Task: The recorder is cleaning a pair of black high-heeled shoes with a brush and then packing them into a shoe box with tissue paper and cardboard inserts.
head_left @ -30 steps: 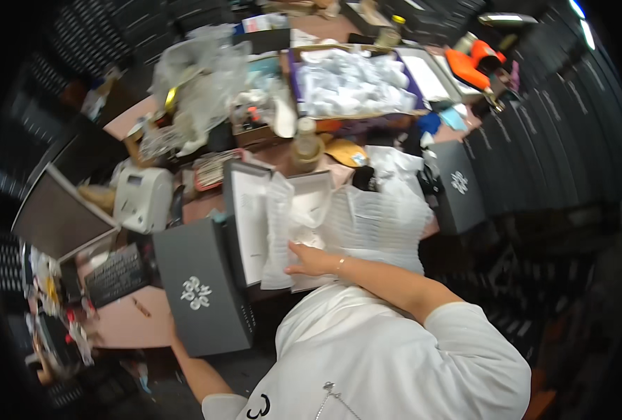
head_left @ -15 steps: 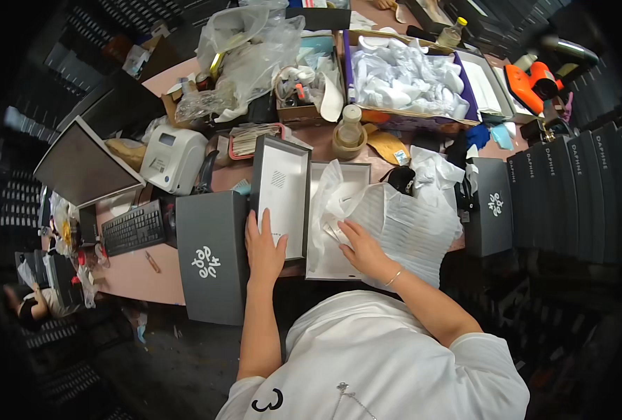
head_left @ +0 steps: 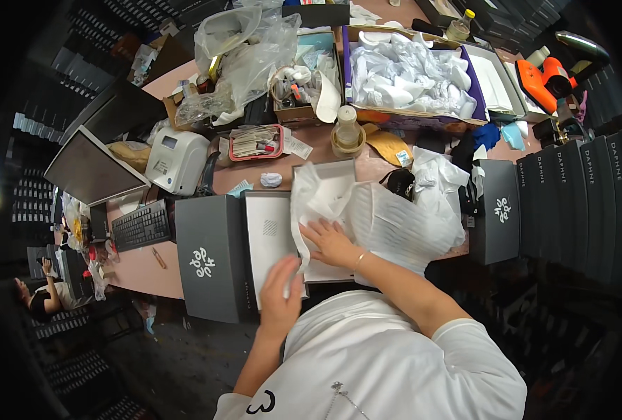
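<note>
In front of me is an open shoebox [head_left: 325,273] with a white inside, and white tissue paper [head_left: 318,197] spreads over it. My right hand [head_left: 330,243] lies flat on the paper with its fingers apart. To the left rests the box's lid [head_left: 267,241], white inside facing up. Over the lid's near right corner, my left hand [head_left: 280,297] is held with fingers stretched, beside the paper's left edge; it appears to grip nothing. A ribbed white packing sheet [head_left: 405,227] lies right of the box. What the tissue covers is hidden.
A closed dark grey shoebox [head_left: 211,259] stands left of the lid, and another [head_left: 499,210] at right beside a row of boxes. Behind are a crumpled paper ball [head_left: 270,180], a pink basket [head_left: 256,142], a jar [head_left: 347,133] and a carton of paper stuffing [head_left: 412,73].
The lid has come down nearer to me and lies flatter. My left hand has left its edge and moved right and nearer. My right hand has shifted left, with the tissue pulled leftward.
</note>
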`<state>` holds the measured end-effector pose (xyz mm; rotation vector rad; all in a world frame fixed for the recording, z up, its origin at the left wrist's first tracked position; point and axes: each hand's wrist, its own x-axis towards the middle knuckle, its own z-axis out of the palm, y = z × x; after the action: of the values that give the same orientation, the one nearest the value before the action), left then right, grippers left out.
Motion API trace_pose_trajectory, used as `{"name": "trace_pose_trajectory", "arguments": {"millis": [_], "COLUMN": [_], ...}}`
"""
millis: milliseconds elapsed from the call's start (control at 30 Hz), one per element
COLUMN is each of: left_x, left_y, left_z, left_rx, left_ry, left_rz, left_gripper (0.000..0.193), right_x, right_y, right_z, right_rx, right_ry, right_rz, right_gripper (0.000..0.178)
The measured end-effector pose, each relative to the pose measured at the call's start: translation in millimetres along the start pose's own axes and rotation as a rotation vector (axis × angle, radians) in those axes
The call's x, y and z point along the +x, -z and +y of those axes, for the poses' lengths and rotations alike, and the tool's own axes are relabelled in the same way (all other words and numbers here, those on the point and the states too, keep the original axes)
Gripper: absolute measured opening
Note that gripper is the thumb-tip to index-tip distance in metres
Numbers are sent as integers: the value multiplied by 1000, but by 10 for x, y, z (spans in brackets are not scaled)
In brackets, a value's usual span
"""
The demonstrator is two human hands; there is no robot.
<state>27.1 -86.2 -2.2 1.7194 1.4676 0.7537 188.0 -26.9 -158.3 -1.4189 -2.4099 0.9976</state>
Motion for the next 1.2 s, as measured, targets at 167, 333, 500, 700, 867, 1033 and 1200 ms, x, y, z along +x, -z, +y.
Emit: {"name": "trace_pose_trajectory", "arguments": {"millis": [167,333,500,700,867,1033,1200], "left_x": [699,801,517,222,352,201,528], "left_y": [-711,-523,177,357,244,-413,-780], "left_z": [-221,-910,-688,-737,-228,73,-1103], "left_rx": [530,109,-24,269,502,19,133], "left_ry": [-174,148,210,218,-6,-92,195], "left_rz": [411,174,219,150,343,-42,95], "left_gripper": [44,49,49,57,63,62,66], "right_x": [-60,-768,-620,358,479,234,-336], "right_y": [153,430,370,170,20,-271,680], "right_z": [-29,-108,-98,112,136,189,-96], "right_rx": [-94,-26,-154,-375,-418,-166,-56], "right_ry": [113,93,-8,-125,-185,-137,-3], "right_rz": [-7,71,148,185,-96,-23,390], "right_gripper": [53,50,55,75,81,72,64]}}
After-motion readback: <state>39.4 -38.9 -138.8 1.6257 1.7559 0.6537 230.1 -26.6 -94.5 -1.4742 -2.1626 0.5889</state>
